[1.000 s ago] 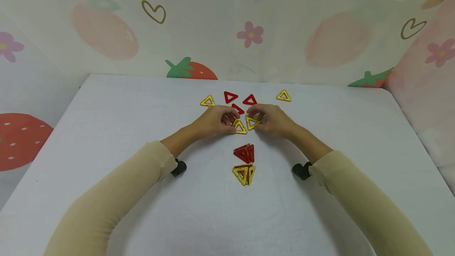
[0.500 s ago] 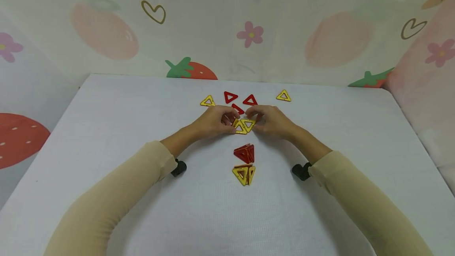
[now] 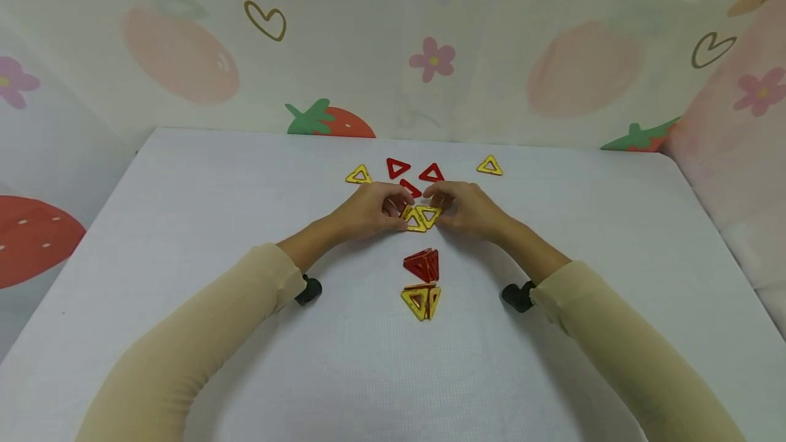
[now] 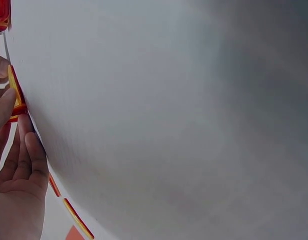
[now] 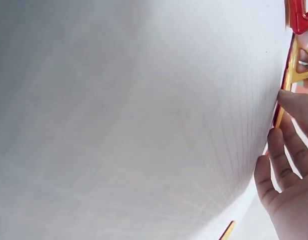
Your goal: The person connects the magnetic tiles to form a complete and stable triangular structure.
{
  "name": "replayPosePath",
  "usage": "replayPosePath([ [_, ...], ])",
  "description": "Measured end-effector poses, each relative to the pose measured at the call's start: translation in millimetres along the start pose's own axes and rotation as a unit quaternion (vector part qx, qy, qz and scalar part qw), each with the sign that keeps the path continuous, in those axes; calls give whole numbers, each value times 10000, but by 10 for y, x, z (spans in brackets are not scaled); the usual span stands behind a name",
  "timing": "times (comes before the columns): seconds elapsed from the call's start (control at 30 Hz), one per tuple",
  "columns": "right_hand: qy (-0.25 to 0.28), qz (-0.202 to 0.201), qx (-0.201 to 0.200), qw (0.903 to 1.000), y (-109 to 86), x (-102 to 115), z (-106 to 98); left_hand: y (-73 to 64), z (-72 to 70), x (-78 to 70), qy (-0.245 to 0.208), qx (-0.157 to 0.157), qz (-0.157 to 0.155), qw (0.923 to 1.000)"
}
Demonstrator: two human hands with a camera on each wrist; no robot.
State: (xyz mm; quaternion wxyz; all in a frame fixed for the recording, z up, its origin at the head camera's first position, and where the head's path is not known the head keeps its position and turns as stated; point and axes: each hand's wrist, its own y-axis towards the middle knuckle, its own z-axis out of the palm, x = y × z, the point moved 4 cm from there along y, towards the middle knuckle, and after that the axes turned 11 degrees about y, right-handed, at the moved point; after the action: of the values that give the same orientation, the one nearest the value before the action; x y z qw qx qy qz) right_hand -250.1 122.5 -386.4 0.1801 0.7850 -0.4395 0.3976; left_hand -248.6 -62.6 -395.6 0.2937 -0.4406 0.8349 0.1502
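Note:
Just beyond the middle of the table, my left hand [image 3: 373, 211] pinches a yellow triangular magnetic tile [image 3: 416, 229] between thumb and fingers. A second tilted tile shows behind it, partly hidden by the fingers. My right hand [image 3: 468, 209] holds another yellow triangular tile [image 3: 431, 208] by its outer side, thumb and index finger at its edge. These two yellow tiles meet edge to edge, one pointing away and one pointing toward me. In the right wrist view, the right fingertips [image 5: 275, 136] lie along the yellow tile [image 5: 292, 62]. Nearer me stand a red pyramid [image 3: 422, 265] and a yellow pyramid [image 3: 417, 305].
Beyond the hands lie red triangular tiles, one at the left [image 3: 393, 172], one at the right [image 3: 432, 178] and one partly covered [image 3: 410, 189]. Loose yellow tiles lie at far left [image 3: 354, 180] and far right [image 3: 489, 171]. A printed curtain [image 3: 479, 87] hangs behind the white table [image 3: 245, 169].
The right yellow tile has moved left and turned slightly, closing the gap to the left hand's tile. The left hand has stayed in place. Little differs over the last half second.

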Motion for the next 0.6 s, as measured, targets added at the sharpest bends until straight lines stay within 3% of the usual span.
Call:
replayPosePath([
  [0.6,174,41,95,9998,15,-17,-2,9,5,8,28,14,24,10000],
])
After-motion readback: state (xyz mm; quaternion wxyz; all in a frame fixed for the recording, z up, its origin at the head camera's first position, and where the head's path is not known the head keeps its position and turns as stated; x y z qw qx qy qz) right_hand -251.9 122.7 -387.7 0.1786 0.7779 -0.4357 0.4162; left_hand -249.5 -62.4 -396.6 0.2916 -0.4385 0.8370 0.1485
